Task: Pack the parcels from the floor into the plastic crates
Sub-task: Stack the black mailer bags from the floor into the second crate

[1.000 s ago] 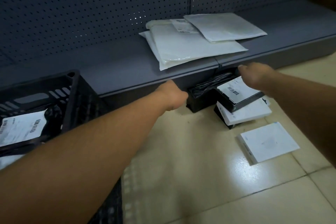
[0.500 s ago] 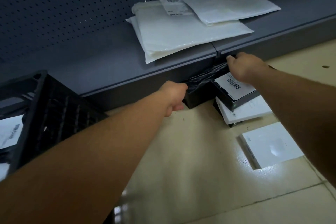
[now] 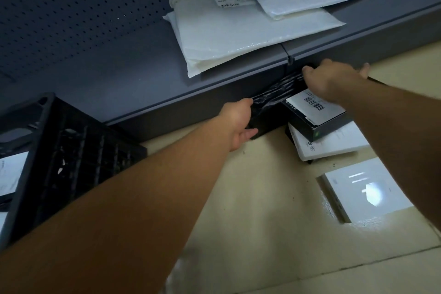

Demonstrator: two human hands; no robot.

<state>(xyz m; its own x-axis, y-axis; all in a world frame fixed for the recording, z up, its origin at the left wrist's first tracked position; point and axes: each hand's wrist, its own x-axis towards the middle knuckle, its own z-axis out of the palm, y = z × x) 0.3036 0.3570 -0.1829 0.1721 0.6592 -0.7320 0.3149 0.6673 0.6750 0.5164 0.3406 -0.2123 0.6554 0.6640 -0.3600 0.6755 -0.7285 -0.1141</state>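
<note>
A black plastic-wrapped parcel [image 3: 274, 96] lies on the floor against the base of the shelf. My left hand [image 3: 238, 122] grips its left end, fingers curled round the corner. My right hand [image 3: 334, 79] holds its far right part, fingers spread over the top edge. A black box with a barcode label [image 3: 317, 114] leans on a white box [image 3: 334, 145] just in front of the parcel. Another white box [image 3: 367, 191] lies flat on the tiles. A black plastic crate [image 3: 71, 150] stands at the left with a labelled parcel [image 3: 12, 172] inside.
White mailer bags [image 3: 238, 31] lie stacked on the low grey shelf [image 3: 107, 74], under a perforated back panel. Beige floor tiles [image 3: 262, 222] stretch between the crate and the boxes.
Both hands reached forward and took hold of the black wrapped parcel, the left at its left end, the right farther along its top. The view moved closer and rightward.
</note>
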